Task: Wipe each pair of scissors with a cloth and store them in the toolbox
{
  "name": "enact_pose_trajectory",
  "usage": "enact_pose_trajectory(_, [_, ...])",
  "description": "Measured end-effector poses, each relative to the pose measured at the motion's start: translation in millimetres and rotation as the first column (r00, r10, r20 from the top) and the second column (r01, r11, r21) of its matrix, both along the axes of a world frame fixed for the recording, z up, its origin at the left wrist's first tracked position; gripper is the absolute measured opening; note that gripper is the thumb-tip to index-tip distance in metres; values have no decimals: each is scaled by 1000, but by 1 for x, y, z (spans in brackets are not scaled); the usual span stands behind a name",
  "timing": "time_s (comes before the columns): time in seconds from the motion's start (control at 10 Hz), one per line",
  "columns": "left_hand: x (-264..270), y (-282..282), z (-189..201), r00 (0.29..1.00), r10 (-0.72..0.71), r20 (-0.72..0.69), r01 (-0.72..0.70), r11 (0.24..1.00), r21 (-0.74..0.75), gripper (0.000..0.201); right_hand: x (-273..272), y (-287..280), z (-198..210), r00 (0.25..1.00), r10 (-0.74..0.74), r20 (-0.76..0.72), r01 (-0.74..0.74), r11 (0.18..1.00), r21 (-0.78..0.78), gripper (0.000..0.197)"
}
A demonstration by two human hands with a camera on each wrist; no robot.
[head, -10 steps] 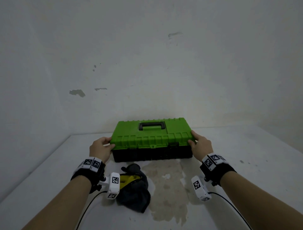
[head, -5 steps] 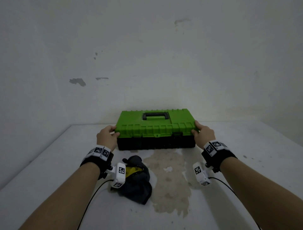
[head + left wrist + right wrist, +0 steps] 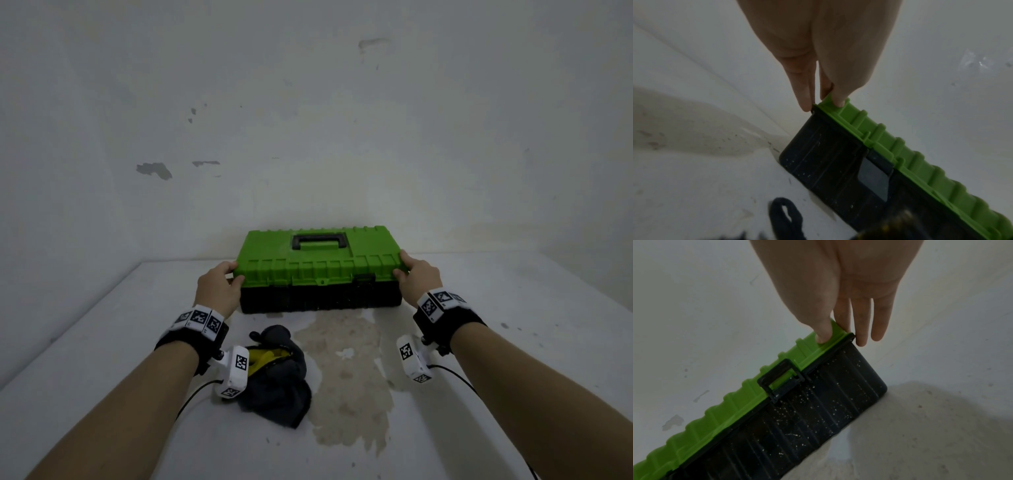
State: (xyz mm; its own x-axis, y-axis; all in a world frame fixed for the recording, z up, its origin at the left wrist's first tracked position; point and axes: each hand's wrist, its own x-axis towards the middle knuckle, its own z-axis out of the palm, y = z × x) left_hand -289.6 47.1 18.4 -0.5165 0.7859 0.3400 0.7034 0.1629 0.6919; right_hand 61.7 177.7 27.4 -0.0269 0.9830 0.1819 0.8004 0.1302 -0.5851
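Bare forearms, no sleeves. Left hand (image 3: 219, 287), right hand (image 3: 416, 279): no gloves, no rings visible. Each wrist: black strap (image 3: 202, 342) topped by white band (image 3: 198, 320) printed with black square-code tags. White box-shaped camera module (image 3: 236, 371) hangs under left wrist, second module (image 3: 412, 359) under right, both tagged. Thin black cable (image 3: 191, 399) trails from each toward 6 o'clock.

Green-lidded black toolbox (image 3: 320, 274), dark grey cloth (image 3: 277, 387) with yellow inside

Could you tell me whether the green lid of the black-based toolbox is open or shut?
Shut: the green lid sits flat on the toolbox's black base with no visible gap. Whether the black front latch is fastened, I cannot tell.
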Motion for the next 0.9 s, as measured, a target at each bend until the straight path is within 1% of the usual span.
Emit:
enact_pose_trajectory(0.1, [-1, -1, 3, 1000, -13, -18, 13, 999, -31, 37, 0, 0, 0, 1000, 11, 17, -11, 1000, -1, 51])
enact_pose_trajectory(0.3, [-5, -7, 9, 997, -41, -59, 31, 987, -157, 45, -1, -8, 4, 995, 46, 84, -44, 999, -17, 57])
enact_pose_trajectory(0.5, [-1, -7, 21, 997, -49, -65, 32, 971, -236, 44, 7, -15, 9, 982, 157, 103, -144, 982, -123, 74])
enact_pose_trajectory(0.6, [0, -9, 23, 995, -77, -59, 60, 967, -246, 48, 12, -20, 9, 975, 180, 132, -166, 980, -111, 74])
enact_pose_trajectory(0.7, [11, -21, 26, 993, -96, -67, 77, 968, -241, 47, 19, -35, 11, 977, 185, 108, -170, 976, -132, 70])
enact_pose_trajectory(0.8, [22, -33, 25, 987, -115, -112, 85, 965, -246, 41, 26, -49, 10, 969, 203, 139, -190, 976, -103, 60])
enact_pose_trajectory(0.9, [33, -46, 26, 988, -100, -121, 63, 958, -281, 49, 35, -66, 15, 966, 201, 161, -187, 978, -97, 53])
